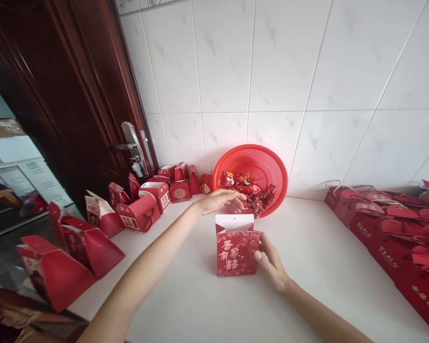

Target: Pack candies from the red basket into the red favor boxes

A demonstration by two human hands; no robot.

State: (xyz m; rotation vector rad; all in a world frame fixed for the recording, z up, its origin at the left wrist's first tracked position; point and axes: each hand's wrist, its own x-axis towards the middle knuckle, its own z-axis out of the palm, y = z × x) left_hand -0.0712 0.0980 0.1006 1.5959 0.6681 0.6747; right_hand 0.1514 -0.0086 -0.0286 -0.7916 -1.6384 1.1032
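A red paper box (pixel 237 253) with pale Chinese lettering stands upright on the white table, its top open and a white flap raised at the back. My right hand (pixel 271 264) grips the box by its right side, thumb in front. Above and behind the box, my left hand (pixel 223 201) reaches over the front of a red plastic basket (pixel 279 164), its fingers apart and nothing seen in them. Inside the tilted basket lie several red-wrapped candies (pixel 250 188).
Several red gift boxes (pixel 137 213) line the table's left side. Red gift bags (pixel 382 238) with handles fill the right edge. A tiled wall (pixel 279 71) rises behind, and a dark wooden door (pixel 67 85) with a handle is at the left.
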